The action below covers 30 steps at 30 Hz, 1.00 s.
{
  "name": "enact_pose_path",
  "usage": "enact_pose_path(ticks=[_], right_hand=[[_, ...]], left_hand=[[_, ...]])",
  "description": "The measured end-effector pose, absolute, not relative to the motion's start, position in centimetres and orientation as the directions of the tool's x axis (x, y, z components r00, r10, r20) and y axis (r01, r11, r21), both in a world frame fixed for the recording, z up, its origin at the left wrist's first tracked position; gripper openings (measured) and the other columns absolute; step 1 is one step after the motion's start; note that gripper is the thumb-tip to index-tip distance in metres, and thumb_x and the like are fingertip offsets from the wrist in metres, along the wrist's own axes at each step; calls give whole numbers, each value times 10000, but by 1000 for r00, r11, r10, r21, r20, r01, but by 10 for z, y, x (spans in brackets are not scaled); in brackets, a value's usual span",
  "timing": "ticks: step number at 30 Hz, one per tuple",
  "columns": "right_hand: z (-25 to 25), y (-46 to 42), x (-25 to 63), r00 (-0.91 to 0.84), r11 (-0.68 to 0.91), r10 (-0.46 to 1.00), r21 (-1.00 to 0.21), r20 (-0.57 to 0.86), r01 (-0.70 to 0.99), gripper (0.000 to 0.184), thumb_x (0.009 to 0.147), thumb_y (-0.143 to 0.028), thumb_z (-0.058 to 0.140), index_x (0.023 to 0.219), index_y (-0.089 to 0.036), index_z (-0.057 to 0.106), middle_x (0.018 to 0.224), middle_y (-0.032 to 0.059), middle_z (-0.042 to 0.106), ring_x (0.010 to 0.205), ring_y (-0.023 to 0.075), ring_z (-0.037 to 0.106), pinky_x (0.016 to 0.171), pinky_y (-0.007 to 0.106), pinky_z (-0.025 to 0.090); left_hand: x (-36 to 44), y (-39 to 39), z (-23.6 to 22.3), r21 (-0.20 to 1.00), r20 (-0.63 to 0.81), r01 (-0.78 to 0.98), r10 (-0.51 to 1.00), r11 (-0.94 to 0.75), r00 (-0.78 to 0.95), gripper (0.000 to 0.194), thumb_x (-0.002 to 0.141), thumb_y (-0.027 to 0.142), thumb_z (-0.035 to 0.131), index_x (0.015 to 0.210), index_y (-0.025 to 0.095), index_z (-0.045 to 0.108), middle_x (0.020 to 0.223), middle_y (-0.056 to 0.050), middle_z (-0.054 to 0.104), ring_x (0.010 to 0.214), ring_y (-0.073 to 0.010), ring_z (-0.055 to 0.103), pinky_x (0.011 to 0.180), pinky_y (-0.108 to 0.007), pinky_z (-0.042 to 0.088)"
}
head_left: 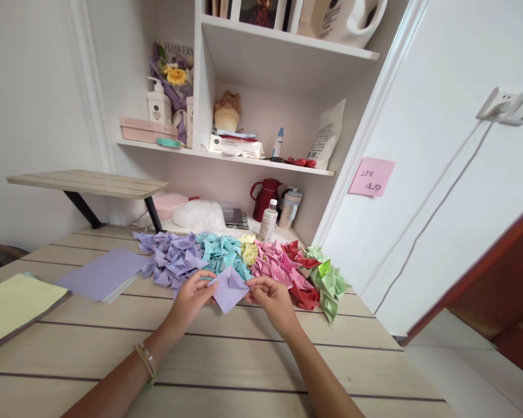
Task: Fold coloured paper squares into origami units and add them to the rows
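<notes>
Between my two hands is a folded purple origami paper, a small diamond with one corner pointing toward me and creases near its top. My left hand pinches its left corner, and my right hand pinches the right corner. The paper is held just above the table, in front of a heap of folded paper pieces. Purple pieces lie at the left of that heap, then turquoise ones, a few yellow, pink, red and green toward the right.
A stack of purple sheets and a stack of yellow sheets lie at the left of the slatted table. A raised wooden stand is behind them. At the back stand a bottle and a red jug.
</notes>
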State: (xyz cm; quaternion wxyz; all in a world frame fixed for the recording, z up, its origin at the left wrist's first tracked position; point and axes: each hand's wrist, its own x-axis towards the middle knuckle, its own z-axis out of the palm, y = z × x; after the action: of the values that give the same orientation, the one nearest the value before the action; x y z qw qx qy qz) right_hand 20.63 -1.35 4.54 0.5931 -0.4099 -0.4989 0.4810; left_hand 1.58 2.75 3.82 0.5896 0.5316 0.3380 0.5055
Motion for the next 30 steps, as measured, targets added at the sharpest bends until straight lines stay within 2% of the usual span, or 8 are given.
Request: enact_pose_path(ticks=[4,8,13,19,22,25,30], right_hand=[[47,-14,207,37,208,978,-966,205,-156,332,645,-429,701,815,-145,677,702,48,678,674,175,646,689,335,548],[51,-16,207,23,212,977,-963,211,-166,378,624,-434,717,870,-151,675,718,48,684,669,177,649,697,343,543],[50,-16,206,6,221,975,-962,223,-159,442,582,-379,767,945,-155,649,776,49,677,717,183,649,708,329,531],[47,-14,204,-30,209,977,-973,213,-99,404,563,-334,782,898,-143,661,740,26,653,653,142,626,648,270,514],[47,-14,204,-43,224,973,-974,225,-37,422,541,-330,791,901,-149,665,729,17,648,630,128,610,598,236,494],[46,-15,204,-34,260,965,-966,259,16,403,578,-345,765,916,-150,665,711,15,640,598,117,588,554,220,478],[45,-15,206,36,312,947,-940,319,135,305,662,-383,691,863,-154,690,663,23,632,567,127,557,519,228,463]], left_hand=[[15,29,37,973,117,-225,958,-57,261,321,619,333,725,842,180,553,716,-26,695,589,-175,640,546,-267,513],[16,27,38,986,83,-158,966,-45,243,307,582,355,744,762,160,590,674,-34,684,557,-174,630,505,-247,493],[16,26,37,989,79,-137,970,-48,230,248,599,358,733,675,153,616,613,-17,659,574,-174,619,544,-254,483],[16,26,39,980,138,-171,972,-106,189,232,603,344,735,689,146,651,788,-38,672,711,-184,630,635,-246,488],[16,25,41,985,72,-167,975,-37,209,268,609,379,723,702,144,636,670,-28,659,592,-171,615,552,-244,481],[17,25,40,988,60,-152,978,-30,200,284,594,398,727,652,148,607,545,10,606,476,-135,562,468,-219,445],[16,30,36,989,33,-149,984,-6,174,321,572,436,726,624,152,587,579,-10,634,510,-157,595,451,-223,441]])
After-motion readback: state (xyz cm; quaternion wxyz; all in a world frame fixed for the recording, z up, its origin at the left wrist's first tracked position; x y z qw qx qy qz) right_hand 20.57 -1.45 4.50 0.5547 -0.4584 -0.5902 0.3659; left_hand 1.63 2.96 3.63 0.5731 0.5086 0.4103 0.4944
